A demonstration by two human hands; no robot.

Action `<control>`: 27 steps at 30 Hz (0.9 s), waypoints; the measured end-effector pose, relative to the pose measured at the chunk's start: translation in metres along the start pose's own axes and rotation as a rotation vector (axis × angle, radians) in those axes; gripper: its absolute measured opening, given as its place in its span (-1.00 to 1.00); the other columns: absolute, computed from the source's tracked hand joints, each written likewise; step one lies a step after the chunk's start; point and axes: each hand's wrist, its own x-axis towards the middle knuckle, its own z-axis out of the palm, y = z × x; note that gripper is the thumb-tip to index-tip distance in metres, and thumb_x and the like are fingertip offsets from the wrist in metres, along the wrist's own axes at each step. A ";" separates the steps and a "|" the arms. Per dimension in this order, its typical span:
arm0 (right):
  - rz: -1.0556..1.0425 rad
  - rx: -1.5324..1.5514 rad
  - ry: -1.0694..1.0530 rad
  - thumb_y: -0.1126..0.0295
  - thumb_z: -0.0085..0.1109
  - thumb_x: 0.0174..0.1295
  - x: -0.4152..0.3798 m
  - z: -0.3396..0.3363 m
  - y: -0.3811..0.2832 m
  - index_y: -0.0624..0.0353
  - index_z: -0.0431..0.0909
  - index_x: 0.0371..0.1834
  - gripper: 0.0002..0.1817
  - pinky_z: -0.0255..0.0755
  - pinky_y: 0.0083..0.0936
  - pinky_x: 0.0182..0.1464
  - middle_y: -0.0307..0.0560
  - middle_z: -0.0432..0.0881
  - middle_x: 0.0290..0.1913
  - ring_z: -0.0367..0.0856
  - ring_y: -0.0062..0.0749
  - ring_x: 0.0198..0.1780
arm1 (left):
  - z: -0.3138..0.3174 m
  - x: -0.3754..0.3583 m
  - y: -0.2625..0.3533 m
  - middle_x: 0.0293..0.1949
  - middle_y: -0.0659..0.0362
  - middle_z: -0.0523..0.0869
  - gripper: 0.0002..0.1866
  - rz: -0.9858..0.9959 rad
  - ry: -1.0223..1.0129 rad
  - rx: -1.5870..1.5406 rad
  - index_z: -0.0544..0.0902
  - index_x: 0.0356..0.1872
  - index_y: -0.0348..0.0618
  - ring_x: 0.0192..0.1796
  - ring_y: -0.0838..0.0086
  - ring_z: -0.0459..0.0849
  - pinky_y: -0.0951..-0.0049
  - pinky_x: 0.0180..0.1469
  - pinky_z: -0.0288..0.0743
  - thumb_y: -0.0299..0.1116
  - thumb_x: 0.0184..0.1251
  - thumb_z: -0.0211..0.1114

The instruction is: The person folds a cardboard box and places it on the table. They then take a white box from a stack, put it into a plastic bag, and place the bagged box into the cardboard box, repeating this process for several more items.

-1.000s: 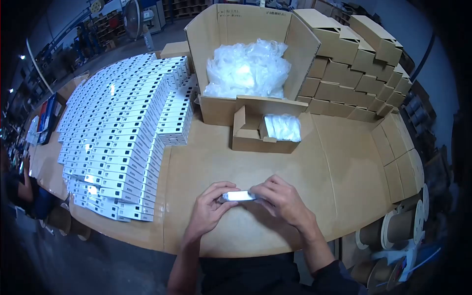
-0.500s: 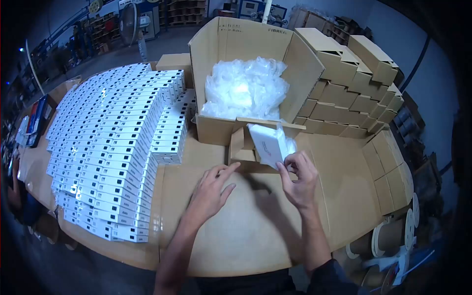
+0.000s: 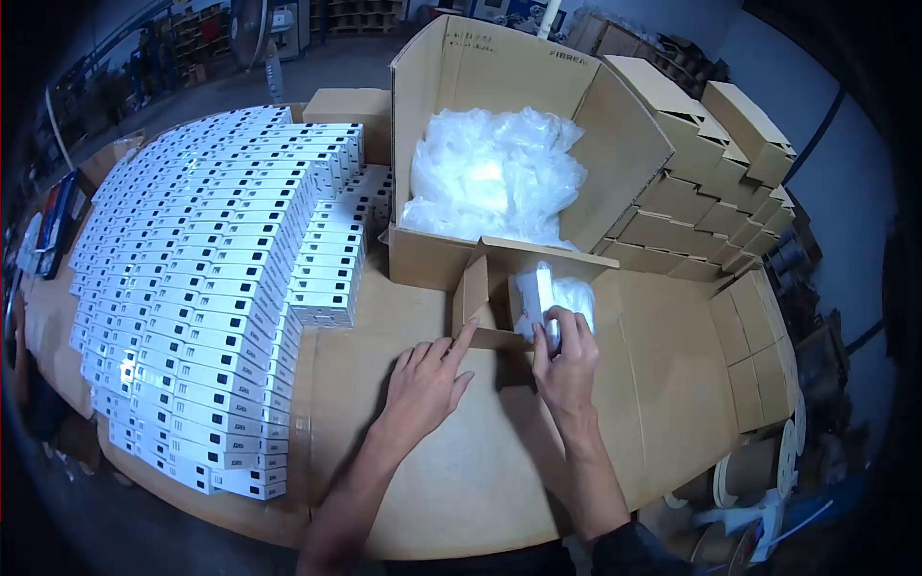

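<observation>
A slim white box [image 3: 541,291] is pinched between the thumb and fingers of my right hand [image 3: 569,365]. It stands nearly upright, its lower end within the small open cardboard carton [image 3: 492,339]. Clear plastic wrapping [image 3: 576,300] bulges inside the carton, on the right of the white box. My left hand [image 3: 423,387] holds nothing; its fingers are apart and the index fingertip is right at the carton's front left corner. The carton's left flap [image 3: 471,291] stands up behind that fingertip.
Behind the carton, a large open cardboard box [image 3: 437,261] holds crumpled clear plastic bags [image 3: 490,173]. Stacked white boxes [image 3: 221,288] with black squares cover the left side. Brown cartons [image 3: 687,192] are piled at the back right, with more cartons [image 3: 754,355] along the right edge.
My right hand has brought the white box down into the carton and turned it from tilted to nearly upright. My left index fingertip has come to the carton's front left corner. The view has shifted slightly.
</observation>
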 end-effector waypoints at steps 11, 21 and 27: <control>0.145 -0.183 -0.213 0.49 0.30 0.27 0.012 0.021 0.009 0.28 0.62 -0.23 -0.90 0.59 0.09 -0.25 0.17 0.59 -0.23 0.70 0.21 -0.26 | 0.007 -0.002 0.000 -0.07 0.14 0.69 -0.12 0.010 0.003 0.192 0.25 0.65 0.02 -0.03 0.27 0.67 0.20 0.14 0.49 -0.25 0.32 0.46; 0.032 -0.341 -0.197 0.48 0.20 0.36 -0.003 -0.001 -0.017 0.31 0.60 0.13 -0.70 0.47 0.04 0.20 0.22 0.56 0.14 0.54 0.13 0.19 | -0.041 -0.029 -0.015 0.11 0.04 0.61 -0.28 -0.043 0.233 0.097 0.44 0.49 -0.09 0.19 0.16 0.57 0.10 0.32 0.42 -0.38 0.27 0.46; -0.192 0.327 -0.338 0.60 0.16 0.31 0.005 0.024 -0.088 0.31 0.44 0.30 -0.54 0.38 -0.02 0.31 0.24 0.58 0.19 0.52 0.21 0.21 | -0.071 -0.045 -0.055 0.34 -0.12 0.54 -0.32 -0.276 0.402 0.168 0.42 0.45 -0.27 0.45 -0.10 0.43 0.02 0.50 0.33 -0.53 0.26 0.38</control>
